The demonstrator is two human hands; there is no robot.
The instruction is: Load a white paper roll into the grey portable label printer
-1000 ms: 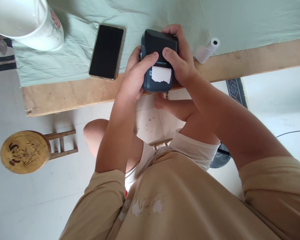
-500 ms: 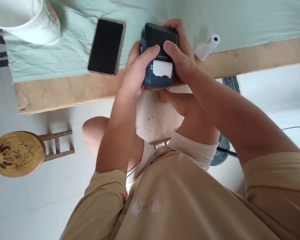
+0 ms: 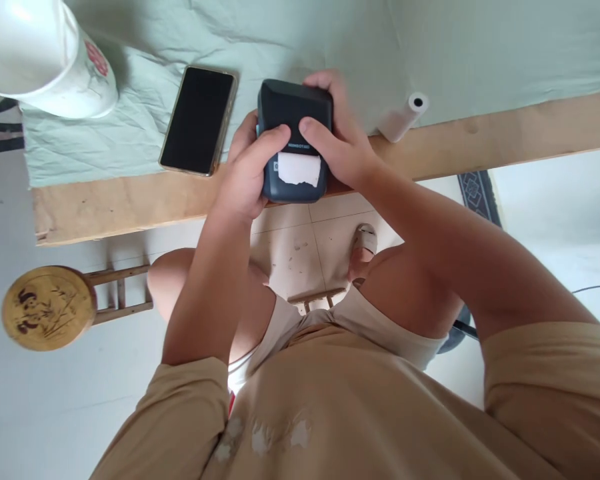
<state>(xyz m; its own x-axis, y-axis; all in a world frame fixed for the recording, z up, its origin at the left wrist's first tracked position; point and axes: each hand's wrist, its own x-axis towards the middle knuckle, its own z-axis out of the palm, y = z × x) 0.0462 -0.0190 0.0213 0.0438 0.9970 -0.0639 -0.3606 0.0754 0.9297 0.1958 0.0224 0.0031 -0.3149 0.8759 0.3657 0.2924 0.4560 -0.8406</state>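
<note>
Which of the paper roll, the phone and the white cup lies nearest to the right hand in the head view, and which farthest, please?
From the right hand:
1. Paper roll, just to its right on the cloth's edge.
2. Phone, left, beyond the printer.
3. White cup, far left corner.

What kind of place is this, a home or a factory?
Probably a home: a wooden table under a pale green cloth, a tiled floor, and a small stool with a panda picture.
</note>
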